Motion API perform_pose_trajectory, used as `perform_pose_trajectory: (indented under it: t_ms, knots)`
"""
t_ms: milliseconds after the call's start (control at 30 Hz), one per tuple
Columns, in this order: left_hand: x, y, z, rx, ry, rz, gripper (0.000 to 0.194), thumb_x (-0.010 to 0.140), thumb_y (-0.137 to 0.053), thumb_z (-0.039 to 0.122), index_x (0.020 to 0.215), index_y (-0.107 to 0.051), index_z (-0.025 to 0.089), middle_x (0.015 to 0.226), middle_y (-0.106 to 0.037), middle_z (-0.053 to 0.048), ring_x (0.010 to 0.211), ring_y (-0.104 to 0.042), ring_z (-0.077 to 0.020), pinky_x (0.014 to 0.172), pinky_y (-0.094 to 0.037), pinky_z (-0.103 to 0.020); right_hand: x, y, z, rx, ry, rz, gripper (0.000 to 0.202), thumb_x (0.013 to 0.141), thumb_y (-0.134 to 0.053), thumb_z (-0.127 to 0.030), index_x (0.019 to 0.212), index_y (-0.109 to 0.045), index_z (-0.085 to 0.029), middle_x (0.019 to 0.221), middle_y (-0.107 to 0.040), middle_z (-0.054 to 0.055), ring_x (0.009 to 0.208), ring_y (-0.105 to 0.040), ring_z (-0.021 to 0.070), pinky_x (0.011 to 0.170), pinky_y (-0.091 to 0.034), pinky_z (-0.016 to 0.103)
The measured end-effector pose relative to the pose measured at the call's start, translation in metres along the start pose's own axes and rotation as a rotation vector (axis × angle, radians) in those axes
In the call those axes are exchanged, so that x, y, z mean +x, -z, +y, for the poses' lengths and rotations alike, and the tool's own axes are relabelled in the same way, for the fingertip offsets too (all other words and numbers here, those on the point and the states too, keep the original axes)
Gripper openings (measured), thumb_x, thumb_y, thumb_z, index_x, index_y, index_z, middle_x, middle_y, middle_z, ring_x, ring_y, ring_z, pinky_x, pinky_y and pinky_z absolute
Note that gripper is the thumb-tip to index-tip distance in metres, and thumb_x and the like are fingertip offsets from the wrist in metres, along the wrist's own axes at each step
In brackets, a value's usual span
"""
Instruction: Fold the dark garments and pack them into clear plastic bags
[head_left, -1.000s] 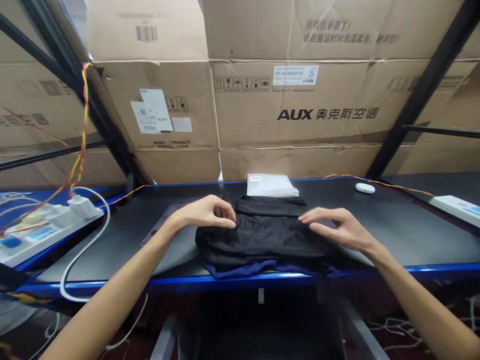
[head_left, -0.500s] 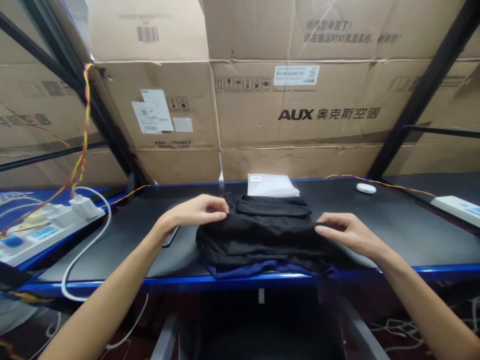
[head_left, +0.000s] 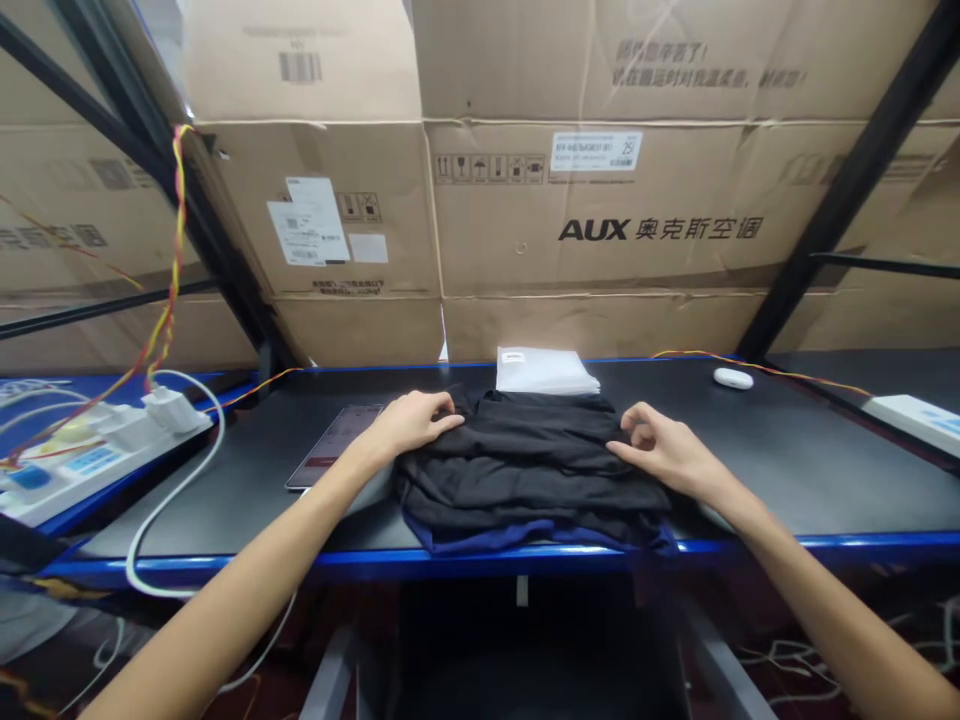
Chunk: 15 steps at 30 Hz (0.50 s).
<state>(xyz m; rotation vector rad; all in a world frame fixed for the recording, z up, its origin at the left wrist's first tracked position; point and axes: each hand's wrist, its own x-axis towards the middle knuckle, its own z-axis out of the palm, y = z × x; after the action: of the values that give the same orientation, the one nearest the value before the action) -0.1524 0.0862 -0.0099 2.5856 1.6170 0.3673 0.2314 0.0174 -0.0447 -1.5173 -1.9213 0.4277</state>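
A folded black cloth garment (head_left: 525, 480) lies in front of me, with dark blue fabric (head_left: 495, 538) showing along its lower edge. My left hand (head_left: 416, 418) is closed at the garment's upper left side, thumb and fingers pinching the black cloth. At the upper right side, my right hand (head_left: 664, 450) has its fingers curled and its thumb against the cloth edge. The pinched cloth itself is mostly hidden behind my fingers. Just behind the garment sits a flat white packet (head_left: 546, 370), its near edge meeting the black fabric.
A phone or tablet (head_left: 334, 450) lies left of the garment, partly behind my left forearm. A small white case (head_left: 733, 378) is at the back right. Power strips (head_left: 97, 455) with cables stand on both sides. Cardboard (head_left: 585, 265) walls the back; black posts (head_left: 847, 170) flank it.
The raised black layer has gone back and down and now lies flatter. My right hand has moved left and slightly up; my left hand shifted slightly right. More of the dark-screened device shows.
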Motion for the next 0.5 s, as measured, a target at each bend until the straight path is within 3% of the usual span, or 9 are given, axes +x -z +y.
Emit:
perform_pose_trajectory:
  t_ms: [133, 267, 367, 433, 500]
  knots:
    - [-0.006, 0.009, -0.001, 0.038, 0.066, 0.067, 0.038, 0.088, -0.053, 0.057, 0.098, -0.069, 0.024, 0.09, -0.071, -0.005, 0.082, -0.066, -0.0237, 0.072, -0.046, -0.03, 0.0, 0.005, -0.001, -0.104, 0.049, 0.067, 0.034, 0.078, -0.067, -0.052, 0.088, -0.046, -0.027, 0.061, -0.054, -0.007, 0.054, -0.052, 0.0161, 0.057, -0.042, 0.03]
    - [-0.02, 0.026, -0.004, 0.083, 0.28, 0.077, 0.061, 0.081, -0.049, 0.076, 0.1, -0.068, 0.021, 0.091, -0.071, -0.009, 0.085, -0.066, -0.0271, 0.073, -0.046, -0.03, 0.002, 0.006, -0.019, -0.17, 0.187, 0.138, 0.029, 0.087, -0.06, -0.053, 0.084, -0.054, -0.025, 0.073, -0.058, -0.001, 0.064, -0.055, 0.0175, 0.064, -0.045, 0.032]
    - [-0.032, 0.039, -0.005, 0.085, 0.378, -0.055, 0.069, 0.076, -0.044, 0.085, 0.08, -0.069, 0.021, 0.078, -0.07, -0.01, 0.074, -0.065, -0.027, 0.066, -0.044, -0.03, 0.007, -0.001, -0.046, -0.118, 0.314, 0.02, 0.027, 0.092, -0.055, -0.049, 0.085, -0.061, -0.024, 0.085, -0.067, 0.004, 0.081, -0.063, 0.0216, 0.077, -0.051, 0.035]
    - [-0.037, 0.043, -0.004, 0.043, 0.366, -0.146, 0.068, 0.075, -0.044, 0.085, 0.068, -0.066, 0.021, 0.071, -0.069, -0.007, 0.066, -0.063, -0.0241, 0.061, -0.041, -0.028, 0.011, -0.01, -0.064, -0.123, 0.387, -0.109, 0.027, 0.093, -0.055, -0.047, 0.101, -0.067, -0.024, 0.104, -0.071, 0.007, 0.098, -0.065, 0.0251, 0.09, -0.051, 0.04]
    - [-0.039, 0.043, -0.004, -0.018, 0.327, -0.172, 0.064, 0.076, -0.048, 0.082, 0.065, -0.063, 0.021, 0.068, -0.068, -0.004, 0.063, -0.061, -0.0212, 0.058, -0.04, -0.026, 0.016, -0.021, -0.079, -0.137, 0.446, -0.241, 0.04, 0.095, -0.054, -0.048, 0.125, -0.064, -0.024, 0.13, -0.066, 0.009, 0.12, -0.059, 0.0273, 0.105, -0.045, 0.042]
